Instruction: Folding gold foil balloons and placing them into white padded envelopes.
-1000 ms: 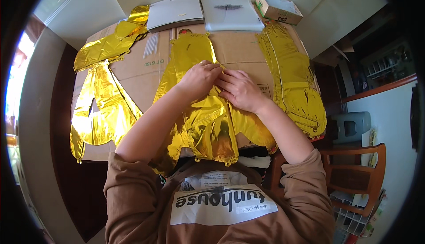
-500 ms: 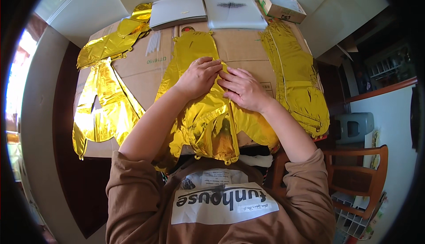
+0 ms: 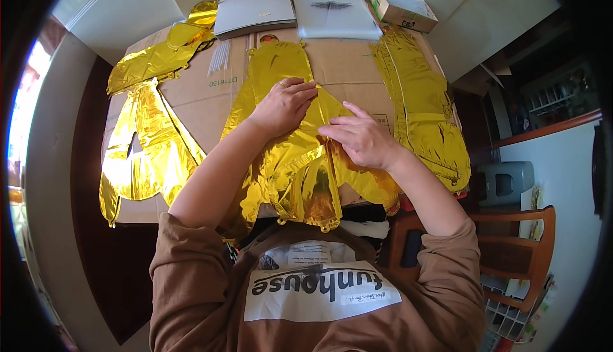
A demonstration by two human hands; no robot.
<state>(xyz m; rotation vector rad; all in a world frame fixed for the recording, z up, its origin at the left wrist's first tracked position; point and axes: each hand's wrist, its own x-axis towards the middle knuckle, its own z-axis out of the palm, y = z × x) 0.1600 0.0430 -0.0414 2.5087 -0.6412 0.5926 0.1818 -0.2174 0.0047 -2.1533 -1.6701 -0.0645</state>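
A flat, uninflated gold foil balloon [image 3: 281, 61] lies down the middle of the cardboard, its lower part spreading toward my body. My left hand [image 3: 284, 106] rests on its upper middle, fingers lying on the foil and pointing right. To the right, lower down, my right hand [image 3: 363, 138] touches the same foil near a crease, its fingers apart and slightly bent. Both hands are open; the foil under their palms is hidden.
More flat gold foil balloons lie along the left [image 3: 143, 144] and right [image 3: 424, 103]. At the back are a stack of white sheets [image 3: 255, 10], a clear plastic bag stack [image 3: 332, 23] and a small carton [image 3: 402, 8]. White sticks [image 3: 219, 57] lie on the cardboard [image 3: 348, 65]. A wooden chair [image 3: 511, 250] stands right.
My right hand has moved down and right, away from my left hand, and its fingers have bent more. My left hand stays in nearly the same place on the foil.
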